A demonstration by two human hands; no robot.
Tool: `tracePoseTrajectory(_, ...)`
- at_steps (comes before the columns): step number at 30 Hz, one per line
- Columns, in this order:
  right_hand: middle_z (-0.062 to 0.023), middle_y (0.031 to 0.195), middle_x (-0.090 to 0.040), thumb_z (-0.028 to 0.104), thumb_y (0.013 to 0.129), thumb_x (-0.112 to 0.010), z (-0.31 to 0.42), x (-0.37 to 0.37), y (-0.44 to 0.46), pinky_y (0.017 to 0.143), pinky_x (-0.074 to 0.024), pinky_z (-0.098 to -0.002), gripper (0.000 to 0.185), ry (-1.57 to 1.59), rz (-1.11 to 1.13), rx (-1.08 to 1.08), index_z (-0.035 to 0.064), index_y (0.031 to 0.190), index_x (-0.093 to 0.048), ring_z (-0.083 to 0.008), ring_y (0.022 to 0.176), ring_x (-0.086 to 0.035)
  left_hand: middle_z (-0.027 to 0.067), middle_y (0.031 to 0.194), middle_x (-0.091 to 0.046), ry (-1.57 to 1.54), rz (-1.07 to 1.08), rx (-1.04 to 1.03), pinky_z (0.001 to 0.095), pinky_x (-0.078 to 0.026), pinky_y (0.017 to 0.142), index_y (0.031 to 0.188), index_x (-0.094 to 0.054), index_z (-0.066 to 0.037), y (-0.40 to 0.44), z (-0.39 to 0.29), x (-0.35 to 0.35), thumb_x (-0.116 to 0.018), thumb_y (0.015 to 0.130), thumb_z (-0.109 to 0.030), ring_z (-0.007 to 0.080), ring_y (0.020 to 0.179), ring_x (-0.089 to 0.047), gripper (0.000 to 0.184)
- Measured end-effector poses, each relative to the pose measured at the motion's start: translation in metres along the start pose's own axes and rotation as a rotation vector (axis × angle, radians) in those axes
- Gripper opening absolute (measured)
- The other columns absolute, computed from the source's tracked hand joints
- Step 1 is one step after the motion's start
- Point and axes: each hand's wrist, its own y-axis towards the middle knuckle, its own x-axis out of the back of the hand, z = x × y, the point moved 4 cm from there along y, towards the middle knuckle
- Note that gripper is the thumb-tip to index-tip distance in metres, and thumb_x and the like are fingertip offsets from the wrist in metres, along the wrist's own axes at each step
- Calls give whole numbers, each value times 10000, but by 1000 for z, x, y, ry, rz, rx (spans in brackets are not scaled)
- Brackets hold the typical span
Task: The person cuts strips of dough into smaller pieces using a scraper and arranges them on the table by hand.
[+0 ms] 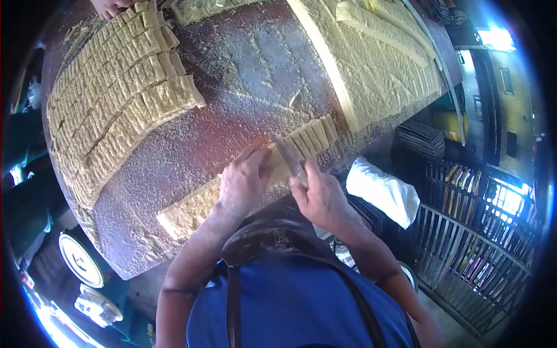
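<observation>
A long crumb-coated strip (194, 210) lies along the near edge of the table, its right part cut into narrow pieces (313, 137). My left hand (246, 177) rests on the strip with its fingers bent together. My right hand (319, 194) is closed round the handle of a knife (288, 153), whose blade stands across the strip at the border between the uncut part and the cut pieces. Whether my left fingers pinch the strip or only press on it is hard to tell.
Rows of cut pieces (116, 87) cover the table's left side, where another person's hand (110, 7) touches their far end. A crumb-covered slab (377, 69) with loose strips lies at right. Beyond the near edge are a white sack (383, 191) and metal racks (464, 232).
</observation>
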Motion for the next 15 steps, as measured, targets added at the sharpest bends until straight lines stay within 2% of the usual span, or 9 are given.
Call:
tracePoseTrajectory(2, -282, 630, -594, 197, 962, -594, 9, -1, -8, 584, -495, -564, 318, -52, 110, -69, -46, 1093, -437, -501, 666, -636, 143, 1036, -710, 10, 8, 4, 389, -591, 751, 1084, -695, -18, 2, 3, -1, -722, 817, -26, 313, 886, -727, 268)
tracePoseTrajectory(4, -291, 646, -600, 198, 964, -589, 13, 3, -11, 601, -501, -573, 309, -85, 159, -106, -44, 1084, -437, -511, 684, -635, 153, 1058, -676, -18, 39, -15, 442, -578, 754, 1098, -657, -35, 3, 8, -4, -681, 823, -31, 371, 891, -701, 277)
tracePoseTrajectory(7, -301, 670, -609, 173, 949, -602, 8, -10, 7, 612, -508, -579, 297, -12, 218, -117, -38, 1076, -436, -515, 710, -639, 144, 996, -704, -4, 45, -17, 398, -583, 738, 1049, -689, -33, 4, 7, -2, -709, 814, -14, 326, 859, -721, 237)
tracePoseTrajectory(10, -302, 745, -646, 149, 922, -608, -14, -48, 38, 688, -528, -575, 269, -66, 135, -93, -2, 1075, -446, -522, 764, -651, 147, 998, -703, 36, 51, 12, 400, -582, 735, 1050, -684, -33, 1, 4, 2, -708, 814, -17, 335, 859, -719, 237)
tracePoseTrajectory(12, -304, 730, -640, 126, 904, -613, -14, -39, 38, 650, -529, -562, 279, -13, 108, -72, -17, 1066, -437, -524, 746, -647, 148, 1007, -702, 32, 14, -23, 402, -582, 737, 1058, -683, -30, -4, 3, 1, -712, 809, -19, 339, 859, -718, 251)
tracePoseTrajectory(14, -297, 703, -631, 151, 926, -606, -8, -24, 30, 637, -522, -568, 286, -10, 66, -27, -23, 1066, -428, -518, 720, -647, 149, 1016, -701, 24, -46, -65, 404, -583, 740, 1067, -682, -28, -1, 4, 6, -716, 803, -21, 343, 858, -718, 265)
tracePoseTrajectory(15, -290, 666, -613, 157, 937, -608, -1, -16, 19, 593, -512, -552, 295, 22, 36, -13, -36, 1077, -434, -498, 677, -646, 151, 1026, -700, 31, -47, -38, 404, -584, 742, 1074, -681, -25, -4, 5, 9, -719, 802, -24, 343, 862, -719, 274)
